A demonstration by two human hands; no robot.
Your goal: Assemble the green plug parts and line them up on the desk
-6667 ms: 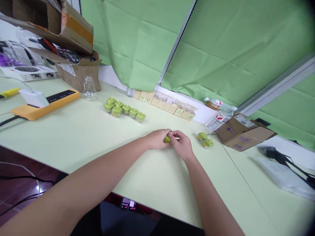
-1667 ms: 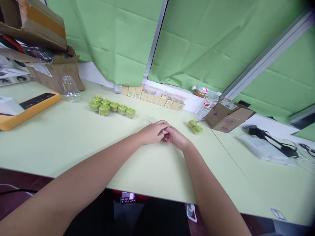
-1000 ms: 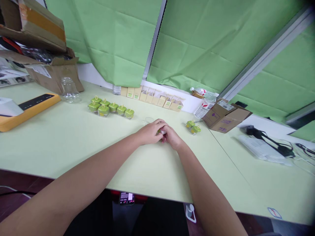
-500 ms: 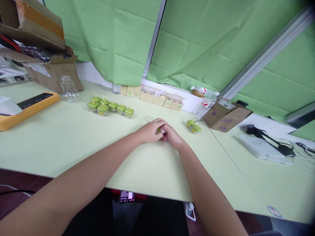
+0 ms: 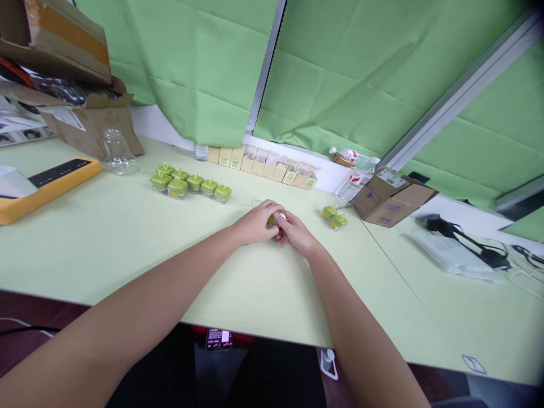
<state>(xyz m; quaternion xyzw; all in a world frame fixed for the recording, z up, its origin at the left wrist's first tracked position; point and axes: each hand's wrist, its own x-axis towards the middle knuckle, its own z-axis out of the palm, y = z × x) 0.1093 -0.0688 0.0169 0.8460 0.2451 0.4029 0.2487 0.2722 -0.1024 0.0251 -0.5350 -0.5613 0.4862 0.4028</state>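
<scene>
My left hand point(image 5: 257, 222) and my right hand point(image 5: 296, 233) meet over the middle of the table. Between them they grip a small green-lidded container point(image 5: 274, 219), mostly covered by my fingers. The right thumb presses on its top, beside a small white patch I cannot make out. Just behind my left hand lies a clear plastic piece point(image 5: 256, 203), partly hidden. To the left stands a group of several green-lidded containers point(image 5: 195, 182) with clear bases and loops on top. Two more such containers point(image 5: 335, 217) sit to the right.
A row of small cardboard boxes point(image 5: 266, 165) lines the back wall. Plastic bottles point(image 5: 355, 184) and an open carton point(image 5: 385, 198) stand at back right. On the left are a clear jar point(image 5: 119, 153), a yellow-framed device point(image 5: 63, 184) and large cartons point(image 5: 93, 122). A black cable point(image 5: 467, 243) lies far right.
My fingers have shifted round the container, so more of its green lid shows. The right thumb now rests on top of it. The other things on the table stay where they were.
</scene>
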